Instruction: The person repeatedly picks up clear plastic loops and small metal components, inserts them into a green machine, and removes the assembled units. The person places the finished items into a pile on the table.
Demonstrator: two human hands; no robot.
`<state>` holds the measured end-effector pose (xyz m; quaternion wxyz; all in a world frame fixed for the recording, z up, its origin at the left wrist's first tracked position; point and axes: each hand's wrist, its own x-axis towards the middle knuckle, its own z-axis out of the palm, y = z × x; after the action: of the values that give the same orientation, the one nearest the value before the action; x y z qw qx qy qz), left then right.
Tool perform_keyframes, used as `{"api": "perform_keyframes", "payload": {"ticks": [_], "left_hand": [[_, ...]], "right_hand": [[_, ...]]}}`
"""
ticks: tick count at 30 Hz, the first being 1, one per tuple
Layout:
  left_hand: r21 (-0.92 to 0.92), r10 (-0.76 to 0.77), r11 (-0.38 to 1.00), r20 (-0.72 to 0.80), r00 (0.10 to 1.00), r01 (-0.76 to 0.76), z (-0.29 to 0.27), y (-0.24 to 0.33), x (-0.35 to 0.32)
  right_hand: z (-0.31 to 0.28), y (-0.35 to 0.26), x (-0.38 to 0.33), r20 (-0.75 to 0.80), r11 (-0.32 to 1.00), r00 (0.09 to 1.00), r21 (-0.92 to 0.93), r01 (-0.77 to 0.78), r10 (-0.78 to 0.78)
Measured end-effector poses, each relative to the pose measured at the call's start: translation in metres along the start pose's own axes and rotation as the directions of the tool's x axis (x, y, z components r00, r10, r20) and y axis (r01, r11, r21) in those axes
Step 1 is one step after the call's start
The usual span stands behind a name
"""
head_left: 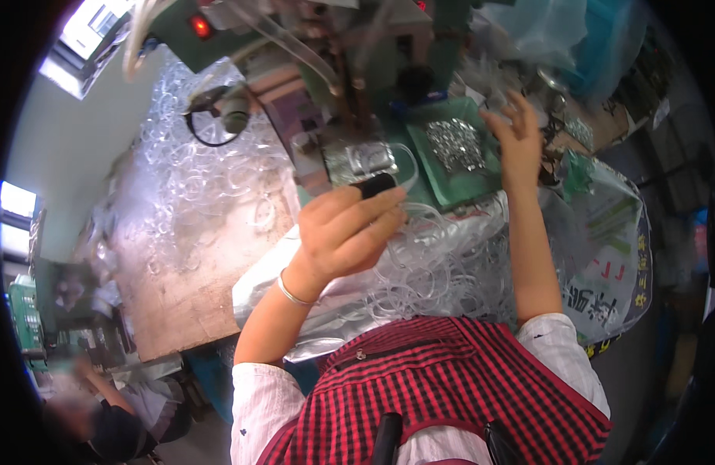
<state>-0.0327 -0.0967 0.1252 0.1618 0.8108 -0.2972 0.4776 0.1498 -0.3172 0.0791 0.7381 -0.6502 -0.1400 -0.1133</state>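
My left hand [343,232] is closed at the front of a bench machine, its fingertips pinched at the lower end of a clear plastic tubing loop [414,164]. The loop's upper end reaches a shiny metal fixture [369,158]. A black piece [375,184] sits at the top of these fingers; whether it is a finger cover or a held part, I cannot tell. Over the right edge of a green tray [444,195] is my right hand [519,139], fingers apart and slightly bent, with nothing visible in them. Small shiny metal pieces [455,145] lie heaped in the tray.
A green machine [191,58] with a red light stands at the back. Clear tubing rings [195,155] pile up on the wooden bench [167,310] at left, and more rings [443,263] lie before me. A printed plastic bag [606,248] hangs at right. Another person [117,411] sits lower left.
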Motion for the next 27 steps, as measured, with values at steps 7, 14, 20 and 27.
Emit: {"api": "perform_keyframes", "payload": {"ticks": [7,14,20,27], "left_hand": [[-0.002,-0.053,0.999,-0.04,0.998,0.053,0.007,0.001,-0.006],[-0.17,-0.472,0.869,-0.002,0.881,0.465,-0.009,0.058,-0.045],[0.656,-0.443,0.542,-0.308,0.842,0.525,-0.138,0.045,-0.086],[0.641,-0.875,-0.455,-0.191,-0.445,0.618,-0.238,-0.115,-0.184]], "right_hand": [[-0.01,0.0,-0.056,0.415,0.668,0.909,-0.667,0.33,-0.035],[0.012,0.029,-0.032,0.506,0.481,0.829,-0.68,0.553,-0.236],[-0.001,0.024,-0.024,0.315,0.782,0.943,-0.56,0.273,-0.104],[0.042,0.011,-0.02,0.341,0.875,0.94,-0.45,0.177,-0.015]]}}
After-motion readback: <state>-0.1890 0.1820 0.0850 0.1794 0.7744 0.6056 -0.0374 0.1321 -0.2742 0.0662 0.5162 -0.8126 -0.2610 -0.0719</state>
